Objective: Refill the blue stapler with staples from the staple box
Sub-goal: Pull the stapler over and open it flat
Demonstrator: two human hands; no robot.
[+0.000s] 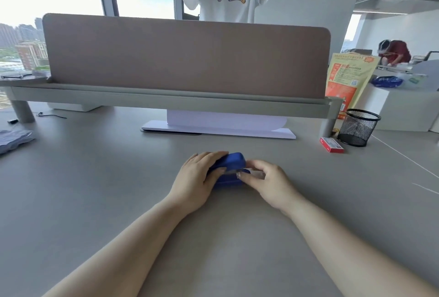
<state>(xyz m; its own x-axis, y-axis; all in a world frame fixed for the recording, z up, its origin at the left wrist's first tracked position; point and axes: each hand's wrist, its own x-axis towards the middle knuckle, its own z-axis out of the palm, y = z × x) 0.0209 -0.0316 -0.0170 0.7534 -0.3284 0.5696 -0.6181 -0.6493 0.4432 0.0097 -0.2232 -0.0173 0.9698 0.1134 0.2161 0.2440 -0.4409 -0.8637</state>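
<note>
The blue stapler (234, 163) lies on the grey desk (118, 201) in front of me, its front end pointing right. My left hand (196, 179) wraps over its rear and top. My right hand (266, 184) touches its front end, fingertips at the gap between top and base. Whether it holds a staple strip is hidden. The red staple box (331, 145) lies shut far to the right, apart from both hands.
A black mesh pen cup (358, 128) stands beside the red box. A brown divider panel (185, 56) and grey shelf run across the back, with white paper (218, 128) under it. A yellow-orange bag (346, 78) stands at right. Blue cloth (14, 138) lies far left. A person stands behind the divider.
</note>
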